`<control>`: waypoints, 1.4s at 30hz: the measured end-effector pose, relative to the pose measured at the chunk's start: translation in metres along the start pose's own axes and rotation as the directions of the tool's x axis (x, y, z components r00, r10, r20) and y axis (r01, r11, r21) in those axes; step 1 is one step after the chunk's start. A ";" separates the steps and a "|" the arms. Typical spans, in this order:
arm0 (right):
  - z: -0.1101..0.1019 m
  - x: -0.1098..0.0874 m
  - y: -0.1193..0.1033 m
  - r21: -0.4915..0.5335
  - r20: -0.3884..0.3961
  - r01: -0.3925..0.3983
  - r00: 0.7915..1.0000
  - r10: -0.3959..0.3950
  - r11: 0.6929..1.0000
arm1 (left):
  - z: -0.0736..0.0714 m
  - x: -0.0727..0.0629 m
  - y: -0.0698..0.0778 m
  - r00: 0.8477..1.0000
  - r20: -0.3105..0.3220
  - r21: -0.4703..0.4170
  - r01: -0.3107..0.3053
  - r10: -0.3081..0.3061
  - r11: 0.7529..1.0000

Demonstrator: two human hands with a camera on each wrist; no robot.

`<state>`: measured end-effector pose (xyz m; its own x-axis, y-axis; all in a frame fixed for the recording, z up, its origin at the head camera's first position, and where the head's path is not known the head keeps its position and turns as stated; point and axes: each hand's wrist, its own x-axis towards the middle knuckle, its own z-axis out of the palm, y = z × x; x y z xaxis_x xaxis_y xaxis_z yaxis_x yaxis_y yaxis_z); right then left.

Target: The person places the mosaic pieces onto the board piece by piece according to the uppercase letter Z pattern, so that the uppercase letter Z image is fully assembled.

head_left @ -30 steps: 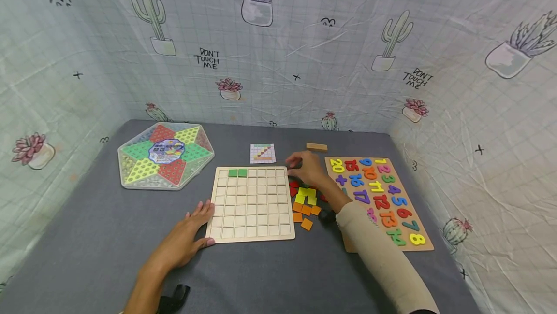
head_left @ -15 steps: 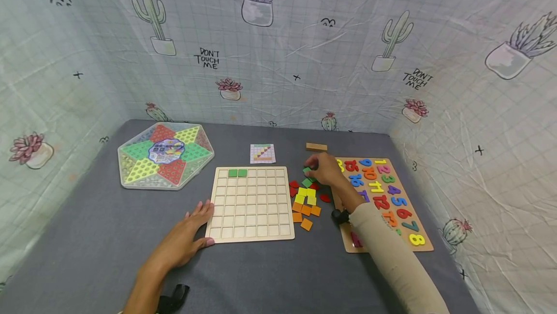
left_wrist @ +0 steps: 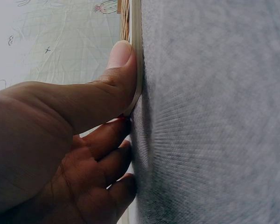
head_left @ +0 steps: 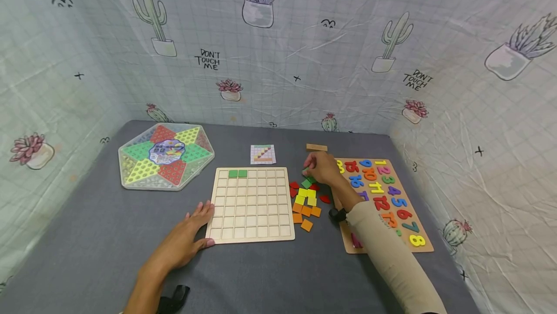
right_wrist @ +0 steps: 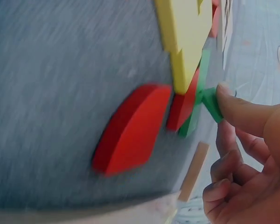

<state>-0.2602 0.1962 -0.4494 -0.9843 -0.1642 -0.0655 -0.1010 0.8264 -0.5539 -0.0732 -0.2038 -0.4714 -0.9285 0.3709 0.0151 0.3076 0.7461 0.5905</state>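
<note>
My left hand [head_left: 188, 235] rests at the left edge of a pale wooden grid board [head_left: 251, 204], fingers extended and thumb [left_wrist: 120, 58] against its near corner. Two green square tiles [head_left: 233, 173] lie side by side in the board's top row. To the right of the board, my right hand [head_left: 321, 168] pinches a green tile [right_wrist: 212, 103] between thumb and fingers, tilted over the pile. Another green tile [head_left: 307, 183] lies just below that hand. Yellow tiles [head_left: 301, 192], orange tiles [head_left: 306, 225] and red curved pieces [right_wrist: 133, 128] are loose nearby.
A printed pattern card [head_left: 263, 154] lies behind the board, with a wooden strip [head_left: 316, 148] to its right. A number puzzle board [head_left: 406, 236] is partly under the right forearm. At back left sits a hexagonal game box [head_left: 187, 178]. Patterned cloth [head_left: 278, 53] surrounds the table.
My right hand has moved right from the grid board's upper right corner to the green tiles, and pinches one. The left hand has stayed put.
</note>
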 end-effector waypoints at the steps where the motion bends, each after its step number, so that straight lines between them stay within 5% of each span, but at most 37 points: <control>1: 0.001 0.000 -0.002 0.007 0.001 0.012 1.000 -0.012 1.000 | 0.000 0.000 0.000 1.000 0.000 0.001 -0.001 0.001 1.000; 17: 0.028 0.001 -0.048 0.143 0.032 0.075 0.996 -0.080 0.987 | 0.001 -0.001 -0.002 1.000 -0.010 0.012 -0.011 0.011 1.000; 28: 0.050 0.007 -0.083 0.140 0.072 0.203 0.974 -0.215 0.969 | 0.001 -0.001 -0.002 1.000 -0.013 0.004 -0.010 0.010 1.000; 42: 0.073 0.017 -0.110 0.036 0.053 0.097 0.994 -0.099 0.995 | 0.001 -0.001 -0.001 1.000 -0.012 -0.003 -0.001 0.001 1.000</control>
<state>-0.2553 0.0632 -0.4505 -0.9604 -0.2733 -0.0540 -0.1909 0.7866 -0.5872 -0.0724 -0.2042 -0.4732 -0.9307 0.3649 0.0249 0.3077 0.7442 0.5929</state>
